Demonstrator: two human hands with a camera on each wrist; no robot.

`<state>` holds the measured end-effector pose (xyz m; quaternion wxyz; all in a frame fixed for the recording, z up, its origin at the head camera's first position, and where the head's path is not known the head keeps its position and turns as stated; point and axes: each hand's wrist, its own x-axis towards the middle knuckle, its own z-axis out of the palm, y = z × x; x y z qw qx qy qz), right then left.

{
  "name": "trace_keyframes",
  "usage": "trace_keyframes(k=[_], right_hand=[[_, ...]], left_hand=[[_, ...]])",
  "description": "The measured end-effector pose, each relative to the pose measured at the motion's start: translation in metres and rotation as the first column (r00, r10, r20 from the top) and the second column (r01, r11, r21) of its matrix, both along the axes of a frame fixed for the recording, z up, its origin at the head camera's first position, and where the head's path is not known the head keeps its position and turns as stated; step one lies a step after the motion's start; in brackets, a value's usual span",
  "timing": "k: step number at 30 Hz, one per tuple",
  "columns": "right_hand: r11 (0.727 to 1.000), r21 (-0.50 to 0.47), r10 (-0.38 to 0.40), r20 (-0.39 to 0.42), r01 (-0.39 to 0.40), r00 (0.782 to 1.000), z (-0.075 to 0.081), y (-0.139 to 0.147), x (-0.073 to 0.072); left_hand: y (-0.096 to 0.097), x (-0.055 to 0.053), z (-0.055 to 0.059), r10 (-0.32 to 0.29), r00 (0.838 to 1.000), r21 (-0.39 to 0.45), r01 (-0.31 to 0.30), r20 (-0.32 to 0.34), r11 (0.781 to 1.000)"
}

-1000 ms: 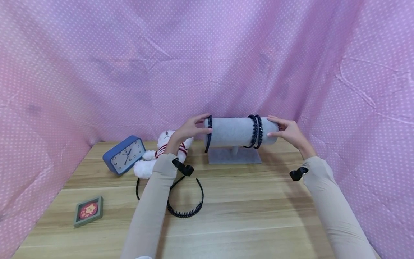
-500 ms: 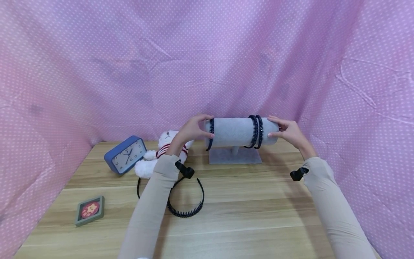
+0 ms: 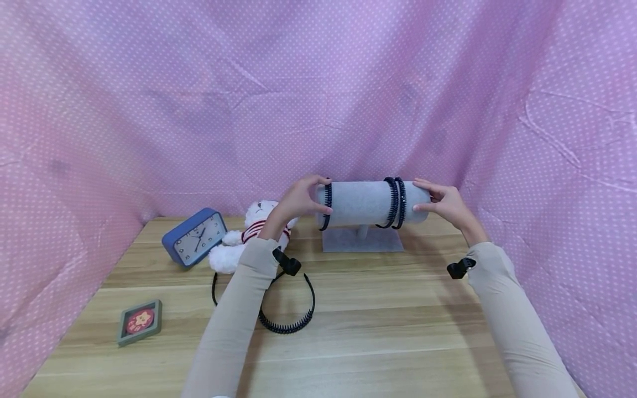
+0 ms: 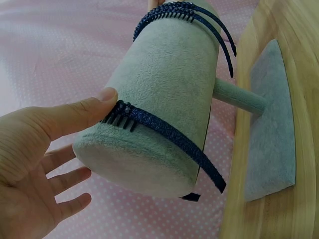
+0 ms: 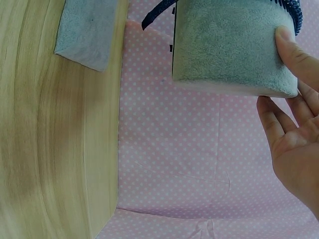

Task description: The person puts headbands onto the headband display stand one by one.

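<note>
A grey plush-covered headband stand [image 3: 360,202], a horizontal cylinder on a post and flat base, is at the back of the table. Near its left end sits a dark toothed headband [image 3: 328,207]; my left hand [image 3: 299,199] holds it, thumb at the front and index finger over the top. In the left wrist view the thumb [image 4: 94,107] presses beside the headband's teeth, the other fingers spread behind the cylinder's end. Towards the right end hang two similar headbands [image 3: 397,202] side by side. My right hand [image 3: 450,204] grips the cylinder's right end between thumb and fingers.
Below my left forearm another toothed headband [image 3: 286,327] lies on the wooden table [image 3: 378,354], with a second one [image 3: 214,287] partly hidden. A white plush toy [image 3: 229,257], blue clock [image 3: 194,237] and small framed star [image 3: 140,322] are at left. Pink dotted cloth [image 3: 318,99] surrounds the table.
My left hand and the left headband have shifted slightly rightward along the cylinder, and the headband hangs straighter. My right hand keeps its grip at the right end.
</note>
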<state>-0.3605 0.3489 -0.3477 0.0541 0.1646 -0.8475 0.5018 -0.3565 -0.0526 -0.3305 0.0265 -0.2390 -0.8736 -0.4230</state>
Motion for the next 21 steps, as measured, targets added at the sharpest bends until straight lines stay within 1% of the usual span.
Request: trace_keyframes(k=[5, 13, 18, 21], right_hand=[[1.000, -0.009, 0.007, -0.009, -0.007, 1.000, -0.001, 0.000, -0.001], [1.000, -0.003, 0.016, -0.021, -0.016, 1.000, -0.001, 0.001, -0.002], [1.000, 0.001, 0.015, -0.012, -0.015, 1.000, -0.001, 0.001, -0.003], [1.000, 0.004, 0.014, -0.006, -0.014, 1.000, -0.001, 0.001, -0.003]], left_hand=[[0.001, -0.001, -0.002, -0.002, 1.000, -0.001, 0.002, -0.005, 1.000], [0.009, 0.001, 0.001, 0.026, 0.999, -0.030, -0.026, -0.019, 0.999], [0.014, -0.001, 0.000, 0.037, 0.997, -0.063, -0.041, -0.062, 0.997], [0.017, -0.002, -0.002, 0.024, 0.996, -0.067, -0.030, -0.084, 0.997]])
